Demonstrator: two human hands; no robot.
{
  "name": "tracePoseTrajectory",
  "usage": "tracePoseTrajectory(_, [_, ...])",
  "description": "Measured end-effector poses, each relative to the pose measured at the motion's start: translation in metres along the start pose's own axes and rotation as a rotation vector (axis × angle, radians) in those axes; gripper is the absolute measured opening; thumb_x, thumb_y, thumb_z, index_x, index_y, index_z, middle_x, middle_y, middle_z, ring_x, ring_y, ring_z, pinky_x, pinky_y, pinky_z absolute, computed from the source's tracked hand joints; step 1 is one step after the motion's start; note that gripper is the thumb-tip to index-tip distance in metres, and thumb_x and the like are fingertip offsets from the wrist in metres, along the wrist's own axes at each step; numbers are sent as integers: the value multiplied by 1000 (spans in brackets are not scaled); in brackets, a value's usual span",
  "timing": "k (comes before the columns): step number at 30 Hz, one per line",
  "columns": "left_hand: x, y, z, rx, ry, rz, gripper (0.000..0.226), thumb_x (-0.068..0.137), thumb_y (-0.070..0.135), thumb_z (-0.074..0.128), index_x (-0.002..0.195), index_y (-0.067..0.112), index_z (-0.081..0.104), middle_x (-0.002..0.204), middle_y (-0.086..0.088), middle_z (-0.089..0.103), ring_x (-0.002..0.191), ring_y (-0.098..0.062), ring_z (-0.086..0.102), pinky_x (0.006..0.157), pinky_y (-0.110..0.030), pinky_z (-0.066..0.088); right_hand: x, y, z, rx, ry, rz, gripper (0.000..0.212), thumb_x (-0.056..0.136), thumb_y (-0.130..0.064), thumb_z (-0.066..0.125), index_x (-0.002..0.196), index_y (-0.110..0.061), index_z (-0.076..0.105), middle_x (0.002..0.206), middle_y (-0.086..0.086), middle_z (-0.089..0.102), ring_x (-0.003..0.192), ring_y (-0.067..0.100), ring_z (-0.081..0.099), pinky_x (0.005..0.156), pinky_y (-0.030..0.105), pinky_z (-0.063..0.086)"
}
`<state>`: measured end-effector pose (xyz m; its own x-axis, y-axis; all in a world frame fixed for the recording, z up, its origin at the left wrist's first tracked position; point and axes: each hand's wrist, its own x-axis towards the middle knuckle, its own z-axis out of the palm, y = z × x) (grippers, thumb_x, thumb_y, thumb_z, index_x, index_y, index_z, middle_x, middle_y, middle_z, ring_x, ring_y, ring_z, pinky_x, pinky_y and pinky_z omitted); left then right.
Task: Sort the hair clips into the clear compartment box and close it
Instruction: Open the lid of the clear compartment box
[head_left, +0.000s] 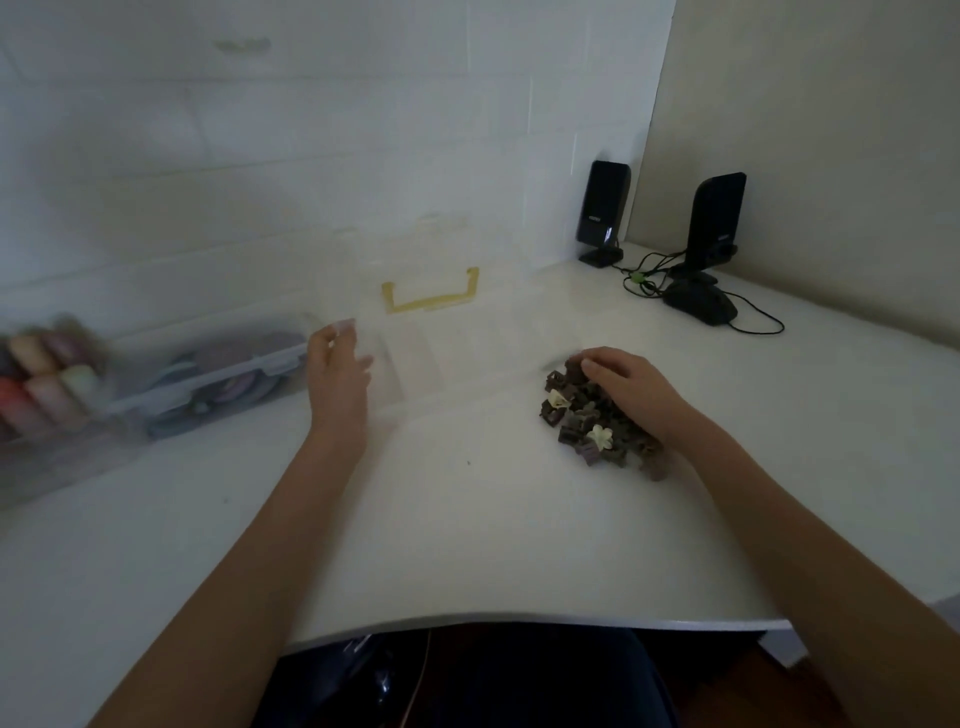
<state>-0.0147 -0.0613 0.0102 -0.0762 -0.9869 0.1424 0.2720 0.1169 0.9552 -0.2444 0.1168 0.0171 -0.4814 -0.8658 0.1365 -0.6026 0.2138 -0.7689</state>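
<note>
A pile of small claw hair clips (582, 423), mostly dark brown and purple with two cream ones, lies on the white table right of centre. My right hand (634, 387) lies over the pile's right side, its fingers curled down into the clips at the far end. The clear compartment box (467, 353) sits in the middle of the table, faint and blurred, with a yellow handle (431, 301) at its far side. My left hand (335, 374) is at the box's left edge with fingers straight and thumb out towards the box. Whether it touches the box is unclear.
A clear storage case (208, 387) with coloured rolls and tapes stands at the left against the wall. Two black speakers (602, 208) (714, 218), a black mouse (701, 306) and cables occupy the far right corner. The table's front edge (519, 621) runs just above my lap.
</note>
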Motion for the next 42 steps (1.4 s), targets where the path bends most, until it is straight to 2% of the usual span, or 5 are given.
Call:
tracePoseTrajectory(10, [0, -9, -2, 175, 96, 236, 16, 94, 37, 39, 82, 38, 49, 87, 16, 52, 93, -21, 53, 89, -43, 44, 22, -14, 10, -497, 71, -50, 29, 87, -44, 56, 107, -25, 67, 120, -6, 63, 112, 15, 55, 105, 44, 34])
tracePoseTrajectory(18, [1, -11, 12, 221, 9, 238, 19, 87, 53, 41, 76, 46, 54, 99, -3, 57, 101, -25, 56, 95, -54, 47, 34, -40, 10, -764, 35, -114, 21, 77, -46, 66, 94, -34, 68, 105, -7, 54, 104, 16, 48, 90, 38, 35])
tracePoseTrajectory(23, [-7, -5, 18, 89, -42, 194, 26, 102, 22, 37, 83, 31, 52, 109, -9, 52, 101, -17, 53, 92, -40, 48, 30, -57, 7, -445, -25, -113, 15, 77, -35, 67, 89, -29, 62, 90, -15, 66, 77, 7, 62, 69, 28, 51])
tracePoseTrajectory(30, [-10, -8, 18, 117, -58, 238, 21, 96, 40, 35, 85, 41, 52, 105, 2, 54, 109, -23, 54, 100, -48, 45, 19, -107, 50, 32, -66, -506, 24, 79, -11, 70, 101, -21, 67, 92, -10, 68, 78, 8, 59, 60, 14, 45])
tracePoseTrajectory(42, [-10, -11, 17, 124, -95, 221, 23, 94, 39, 33, 84, 33, 53, 101, 2, 55, 102, -18, 56, 93, -34, 46, 23, -91, 106, -96, 94, -648, 10, 78, -14, 71, 83, -16, 62, 107, -6, 69, 97, 12, 53, 73, 20, 42])
